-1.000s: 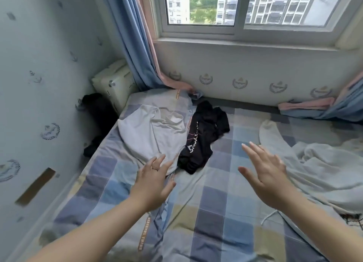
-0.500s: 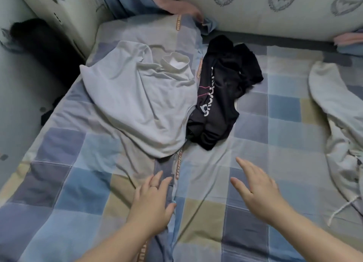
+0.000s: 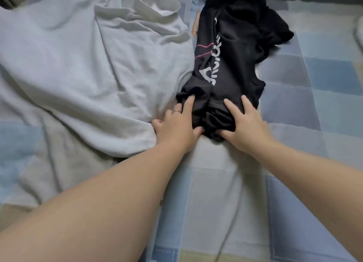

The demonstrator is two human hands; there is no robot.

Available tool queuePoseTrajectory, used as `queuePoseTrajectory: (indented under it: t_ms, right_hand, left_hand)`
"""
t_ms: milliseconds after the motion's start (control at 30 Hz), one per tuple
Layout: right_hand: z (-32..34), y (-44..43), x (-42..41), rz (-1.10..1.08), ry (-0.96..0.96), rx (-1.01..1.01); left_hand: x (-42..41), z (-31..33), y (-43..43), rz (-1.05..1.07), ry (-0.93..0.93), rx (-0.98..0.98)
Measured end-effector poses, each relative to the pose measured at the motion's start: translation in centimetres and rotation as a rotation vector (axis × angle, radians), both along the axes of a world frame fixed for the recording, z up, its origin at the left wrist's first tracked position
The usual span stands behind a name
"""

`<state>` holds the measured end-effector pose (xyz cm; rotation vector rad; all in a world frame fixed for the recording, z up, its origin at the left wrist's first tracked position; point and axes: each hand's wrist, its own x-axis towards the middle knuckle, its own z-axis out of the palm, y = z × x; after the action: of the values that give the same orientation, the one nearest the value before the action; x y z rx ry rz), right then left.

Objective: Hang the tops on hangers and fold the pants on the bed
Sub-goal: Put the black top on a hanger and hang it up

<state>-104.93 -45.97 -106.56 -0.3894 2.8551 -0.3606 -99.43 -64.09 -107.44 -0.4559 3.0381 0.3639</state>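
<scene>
Head view: arms outstretched, left hand (image 3: 176,127) and right hand (image 3: 246,125) grasp black garment (image 3: 233,65) between fingers (image 3: 247,104) and thumbs.

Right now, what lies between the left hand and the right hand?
The bunched near end of the black garment, pinched by the left hand and the right hand; this shows in the head view.
</scene>
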Motion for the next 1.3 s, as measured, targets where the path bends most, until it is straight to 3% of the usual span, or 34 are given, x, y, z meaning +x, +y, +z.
queuePoseTrajectory:
  t_ms: [133,200,400,667,933,1167,1300]
  right_hand:
    - [-4.7,0.3,0.6,-0.025,0.214,-0.054]
    - [-5.1,0.2,0.3,-0.029,0.219,-0.075]
    - [-1.0,0.9,1.2,-0.028,-0.039,-0.023]
    - [4.8,8.0,14.7,0.029,-0.251,0.166]
    - [9.3,13.2,32.2,0.070,-0.469,0.158]
    - [13.5,15.2,42.3,0.088,-0.771,0.148]
    - [15.2,14.7,38.7,-0.087,-0.898,-0.163]
  left_hand:
    - [0.1,-3.6,1.1,0.063,0.268,-0.202]
    - [0.0,-4.3,1.4,0.074,0.323,-0.256]
    - [2.9,-1.6,2.5,-0.054,0.161,-0.223]
    - [23.4,4.1,5.6,-0.175,-0.140,-0.139]
    - [41.9,10.7,11.0,-0.328,-0.727,-0.005]
    - [45.9,15.2,16.2,0.079,-0.796,0.320]
    - [41.4,15.9,16.3,0.059,-0.599,0.337]
